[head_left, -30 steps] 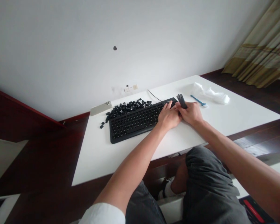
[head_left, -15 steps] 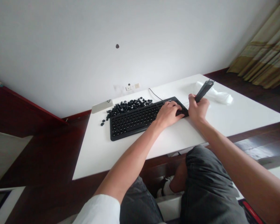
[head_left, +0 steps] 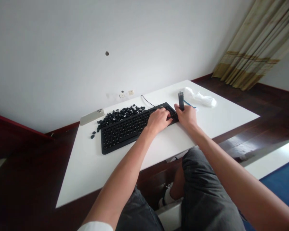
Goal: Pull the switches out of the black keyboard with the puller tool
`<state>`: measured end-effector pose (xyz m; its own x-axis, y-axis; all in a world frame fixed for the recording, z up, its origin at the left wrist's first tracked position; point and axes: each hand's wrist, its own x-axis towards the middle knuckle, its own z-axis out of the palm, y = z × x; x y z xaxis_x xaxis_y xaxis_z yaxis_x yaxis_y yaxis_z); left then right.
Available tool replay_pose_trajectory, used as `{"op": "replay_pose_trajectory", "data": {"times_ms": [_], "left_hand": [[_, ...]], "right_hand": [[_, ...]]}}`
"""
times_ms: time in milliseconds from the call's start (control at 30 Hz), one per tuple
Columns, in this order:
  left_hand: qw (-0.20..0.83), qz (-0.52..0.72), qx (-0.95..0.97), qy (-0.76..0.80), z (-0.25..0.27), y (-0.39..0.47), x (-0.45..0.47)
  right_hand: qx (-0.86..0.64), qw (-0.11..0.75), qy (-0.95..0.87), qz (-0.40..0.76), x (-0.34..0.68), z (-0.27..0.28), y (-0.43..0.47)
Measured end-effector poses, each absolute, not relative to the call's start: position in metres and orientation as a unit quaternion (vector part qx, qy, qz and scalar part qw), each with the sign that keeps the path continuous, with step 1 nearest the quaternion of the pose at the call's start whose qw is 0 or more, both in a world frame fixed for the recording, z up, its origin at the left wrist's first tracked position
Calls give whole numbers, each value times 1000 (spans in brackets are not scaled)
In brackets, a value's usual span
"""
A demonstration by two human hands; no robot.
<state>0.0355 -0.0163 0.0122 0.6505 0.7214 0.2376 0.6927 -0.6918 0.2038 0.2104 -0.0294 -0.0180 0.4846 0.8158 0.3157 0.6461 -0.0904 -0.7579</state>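
On the white table (head_left: 84,173) lies a black keyboard (head_left: 121,134), its left part showing rows without their keycaps. My left hand (head_left: 158,119) rests palm down on the keyboard's right half, fingers and thumb spread apart. At the keyboard's right end, my right hand (head_left: 188,116) is closed in a fist around a dark stick-like tool (head_left: 180,100), held upright. Its lower end is hidden, though thin, wire-like lines show by the keys near the fist. Behind the keyboard is a heap of loose black keycaps (head_left: 120,115), with several strays at its left.
A pale phone-like slab (head_left: 91,117) lies at the table's back left. Crumpled white plastic (head_left: 202,98) and a thin blue strip (head_left: 189,104) are beyond my right hand. The keyboard's cable (head_left: 148,101) runs toward the wall, where sockets (head_left: 126,93) are mounted.
The view has turned to the right. My right hand has moved closer to my left hand and the keyboard, and its tool stands more upright. The blue strip now shows.
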Motion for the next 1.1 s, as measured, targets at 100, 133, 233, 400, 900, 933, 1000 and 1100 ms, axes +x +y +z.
{"op": "replay_pose_trajectory", "data": {"times_ms": [100, 133, 233, 400, 900, 933, 1000, 1100], "left_hand": [[8, 132, 911, 390, 9, -20, 39], [-8, 126, 912, 391, 8, -22, 41], [-54, 115, 912, 389, 4, -27, 46], [-76, 115, 908, 395, -2, -31, 50], [167, 223, 895, 347, 6, 0, 24], [170, 238, 890, 351, 6, 3, 21], [173, 244, 884, 360, 6, 5, 19], [182, 232, 886, 357, 6, 3, 20]], "right_hand": [[-731, 447, -509, 89, 210, -18, -28], [-731, 444, -510, 88, 209, -18, -28], [-733, 437, -512, 94, 206, -17, -28], [-744, 420, -511, 93, 205, -17, -27], [-650, 465, -576, 172, 219, -21, -28], [-646, 466, -578, 178, 220, -21, -29], [-645, 465, -578, 180, 222, -21, -30], [-638, 459, -590, 186, 223, -20, -32]]}}
